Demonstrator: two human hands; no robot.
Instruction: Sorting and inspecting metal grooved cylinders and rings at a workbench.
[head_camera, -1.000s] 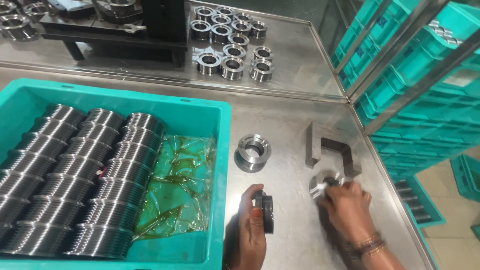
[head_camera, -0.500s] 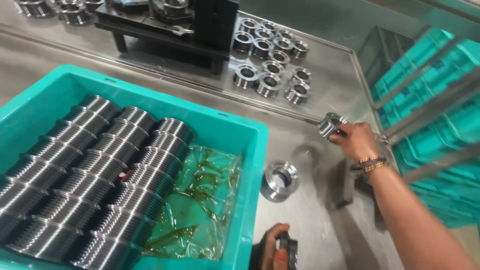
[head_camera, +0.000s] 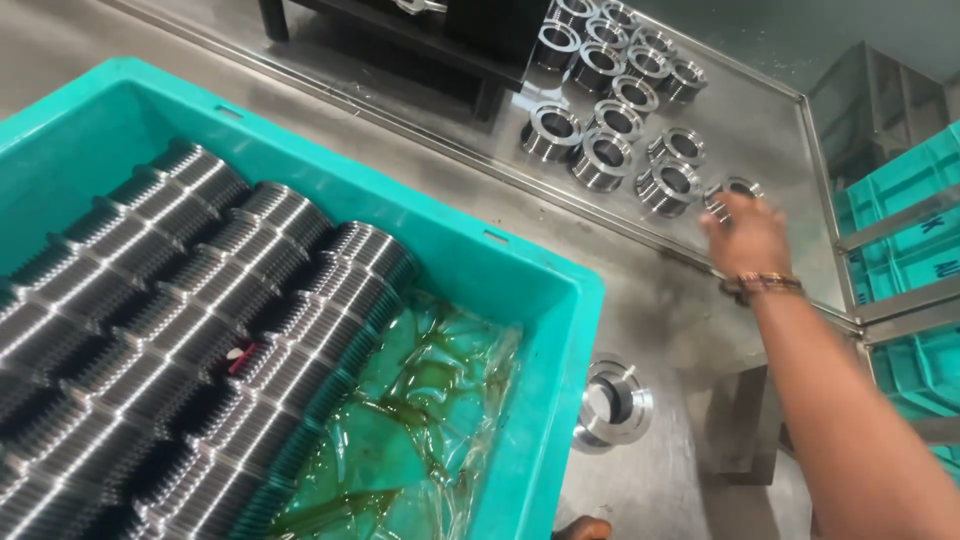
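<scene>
My right hand (head_camera: 745, 232) reaches out over the steel table and is shut on a shiny metal ring fitting (head_camera: 738, 189), held at the right end of a group of several like fittings (head_camera: 600, 155) standing on a steel tray (head_camera: 770, 120). A beaded band sits on that wrist. Only a sliver of my left hand (head_camera: 583, 528) shows at the bottom edge; what it holds is hidden. Another ring fitting (head_camera: 612, 403) lies alone on the table near the crate's corner.
A teal plastic crate (head_camera: 545, 300) at left holds rows of stacked threaded metal rings (head_camera: 180, 330) and oily plastic sheet (head_camera: 420, 440). A dark machine base (head_camera: 420, 40) stands at the back. Teal crates on a rack (head_camera: 900, 250) stand at right.
My right hand carried the fitting from the near table up to the tray beside the grouped fittings. The view swung left and forward; my left hand has dropped almost out of view.
</scene>
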